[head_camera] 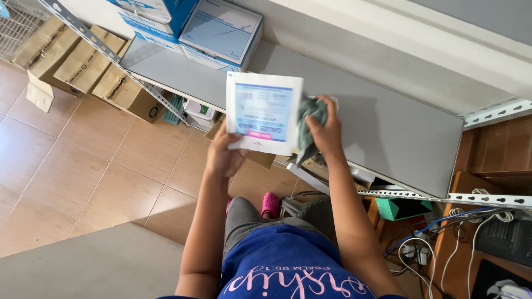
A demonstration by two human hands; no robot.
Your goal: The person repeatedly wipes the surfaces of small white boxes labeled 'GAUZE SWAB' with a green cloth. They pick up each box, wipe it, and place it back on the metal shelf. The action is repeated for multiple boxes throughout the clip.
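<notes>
Flat square white-and-blue paper packet (263, 112) sits pinched from below in the left hand (223, 156), above a smooth grey metal shelf (388, 127). Right hand (326, 130) is closed around a crumpled grey-green cloth (308, 124) touching the packet's edge. Blue-and-white cardboard boxes (219, 30) stand further back.

A grey metal shelf (388, 127) runs from upper left to right, held by perforated steel uprights (83, 30). At its left end a stack of flat blue-and-white boxes (221, 30) sits on the board; the rest of the surface shows bare grey. Below it, the tiled floor (72, 171) carries brown cardboard cartons (83, 58) set side by side along the left, near the shelf's foot. At the right, a tangle of white and blue cables (443, 238) lies low beside a wooden unit (493, 149).
</notes>
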